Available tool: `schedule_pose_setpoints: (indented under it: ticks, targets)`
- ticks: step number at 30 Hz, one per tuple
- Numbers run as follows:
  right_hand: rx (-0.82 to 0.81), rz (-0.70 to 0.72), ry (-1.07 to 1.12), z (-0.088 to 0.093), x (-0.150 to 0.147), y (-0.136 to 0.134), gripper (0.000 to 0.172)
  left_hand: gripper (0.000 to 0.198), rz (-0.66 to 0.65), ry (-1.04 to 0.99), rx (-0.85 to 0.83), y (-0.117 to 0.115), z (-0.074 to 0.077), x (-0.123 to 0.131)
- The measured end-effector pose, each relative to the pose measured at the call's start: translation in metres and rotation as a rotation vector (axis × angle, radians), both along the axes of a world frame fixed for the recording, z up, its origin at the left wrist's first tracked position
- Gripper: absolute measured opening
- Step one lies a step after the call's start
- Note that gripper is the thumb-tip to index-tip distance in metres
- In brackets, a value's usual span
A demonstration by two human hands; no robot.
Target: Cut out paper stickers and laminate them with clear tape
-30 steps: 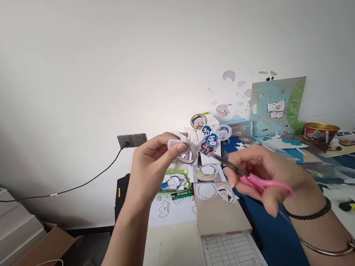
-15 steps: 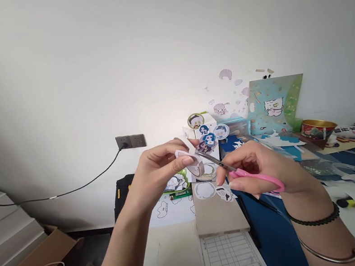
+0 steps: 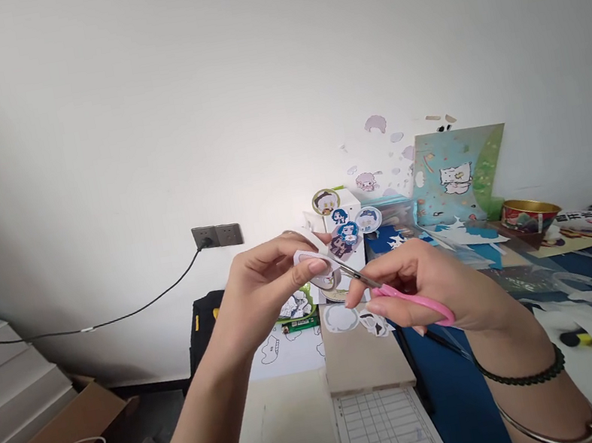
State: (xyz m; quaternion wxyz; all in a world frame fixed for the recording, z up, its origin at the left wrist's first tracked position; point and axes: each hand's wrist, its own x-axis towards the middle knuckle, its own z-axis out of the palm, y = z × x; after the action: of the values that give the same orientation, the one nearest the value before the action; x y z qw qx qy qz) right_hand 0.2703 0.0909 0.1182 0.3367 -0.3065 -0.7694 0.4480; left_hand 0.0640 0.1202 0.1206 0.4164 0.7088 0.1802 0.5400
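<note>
My left hand (image 3: 265, 288) is raised over the desk and pinches a small white paper cut-out (image 3: 316, 267) between thumb and fingers. My right hand (image 3: 427, 286) grips pink-handled scissors (image 3: 401, 295), whose thin metal blades reach left into the edge of that cut-out. The two hands are close together, almost touching at the paper. Behind them a small white box (image 3: 345, 224) carries several round cartoon stickers.
Loose sticker cut-outs (image 3: 347, 317) lie on a brown card (image 3: 362, 355), with a printed form (image 3: 388, 434) below. A blue mat (image 3: 466, 405), paper scraps, a tin bowl (image 3: 531, 214) and a teal picture (image 3: 459, 173) fill the right. A wall socket (image 3: 217, 235) with cable is at left.
My right hand moved the scissors left and up until the blades met the cut-out in my left hand. The left hand lowered slightly.
</note>
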Motion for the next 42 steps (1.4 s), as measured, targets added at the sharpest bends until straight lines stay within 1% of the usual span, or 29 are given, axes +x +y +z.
schedule_pose_setpoints:
  ticks: [5,9,12,14,16,18,19,20,21,23,26,27,30,32,35,39,42]
  targets:
    - [0.019,-0.071,0.033,-0.001,-0.004,-0.003,0.012,0.007,0.016,0.018,-0.032,0.002,-0.001,-0.002]
    - [0.055,-0.134,0.070,0.003,0.003,-0.005,0.014,0.007,-0.024,0.032,-0.085,0.002,-0.002,-0.004]
    - [0.140,-0.181,0.134,0.005,0.012,-0.006,0.020,0.008,-0.038,0.010,-0.127,0.003,-0.002,-0.003]
    - [0.240,-0.252,0.131,0.006,0.016,-0.006,0.021,0.010,-0.030,-0.026,-0.150,0.004,-0.001,-0.004]
    - [0.380,-0.414,0.053,0.006,0.018,-0.004,0.018,0.012,-0.022,-0.078,-0.189,0.006,-0.001,-0.004]
    - [0.519,-0.601,-0.114,0.004,0.017,0.002,0.017,0.014,-0.015,-0.136,-0.245,0.009,0.000,-0.006]
    - [0.551,-0.651,-0.229,0.001,0.016,0.007,0.018,0.014,-0.004,-0.160,-0.272,0.010,0.000,-0.007]
    - [0.550,-0.650,-0.361,-0.003,0.014,0.013,0.020,0.014,0.014,-0.179,-0.294,0.011,0.000,-0.008]
    - [0.504,-0.594,-0.500,-0.008,0.012,0.020,0.023,0.015,0.036,-0.192,-0.312,0.013,0.000,-0.009]
    - [0.327,-0.362,-0.726,-0.024,0.004,0.037,0.028,0.016,0.078,-0.207,-0.332,0.014,0.000,-0.010]
    - [0.062,-0.061,-0.972,-0.055,-0.014,0.063,0.026,0.018,0.076,-0.205,-0.349,0.016,0.000,-0.012]
    - [0.027,-0.013,-1.005,-0.066,-0.020,0.070,0.025,0.018,0.057,-0.197,-0.352,0.016,0.000,-0.012]
    - [-0.041,0.042,-1.063,-0.090,-0.038,0.083,0.026,0.019,-0.017,-0.194,-0.371,0.015,0.002,-0.012]
    - [-0.093,0.065,-1.100,-0.097,-0.044,0.086,0.030,0.020,-0.072,-0.230,-0.399,0.014,0.003,-0.012]
    - [-0.159,0.090,-1.126,-0.098,-0.047,0.084,0.033,0.022,-0.169,-0.314,-0.460,0.013,0.004,-0.012]
    - [-0.257,0.135,-1.086,-0.097,-0.049,0.079,0.028,0.024,-0.280,-0.384,-0.495,0.013,0.004,-0.012]
    - [-0.207,0.095,-0.979,-0.095,-0.047,0.075,0.026,0.024,-0.350,-0.409,-0.523,0.013,0.003,-0.013]
